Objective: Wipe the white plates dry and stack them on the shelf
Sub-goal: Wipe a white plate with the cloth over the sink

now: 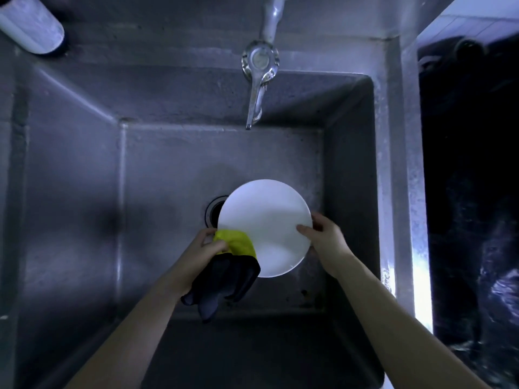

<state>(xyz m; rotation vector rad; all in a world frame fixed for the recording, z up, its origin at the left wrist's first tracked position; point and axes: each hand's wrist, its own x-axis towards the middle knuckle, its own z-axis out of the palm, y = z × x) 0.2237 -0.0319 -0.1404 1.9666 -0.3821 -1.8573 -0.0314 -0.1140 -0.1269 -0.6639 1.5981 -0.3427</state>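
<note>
A round white plate is held over the basin of a steel sink. My right hand grips its right rim, thumb on the top face. My left hand clutches a cloth that is yellow on top and dark below. The yellow part lies pressed on the plate's lower left edge, and the dark part hangs down under my hand. The plate's underside is hidden. No shelf is in view.
A metal tap points down over the back of the basin. The drain shows partly behind the plate's left edge. A white cylinder lies at the top left. A dark counter runs along the right.
</note>
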